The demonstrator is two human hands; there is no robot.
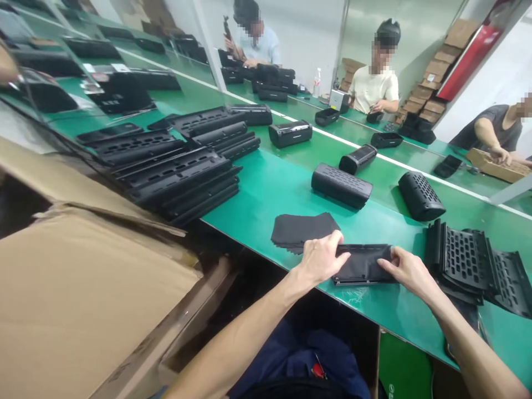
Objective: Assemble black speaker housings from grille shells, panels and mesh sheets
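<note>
A flat black panel with a dark sheet over it (363, 265) lies near the front edge of the green table (266, 191). My left hand (324, 256) grips its left end, thumb on top. At the other end, my right hand (405, 267) pinches the panel's right side between thumb and fingers. Just left of the panel is a stack of black sheets (303, 228); my left hand is close to its right corner. To the right, several perforated black covers (463, 257) are piled up. The underside of the panel is hidden.
Stacked long black housings (183, 174) fill the table's left part. Assembled black casings (341, 185) stand beyond my hands. An open cardboard box (91, 288) sits at the lower left. Co-workers (374, 83) sit across the table.
</note>
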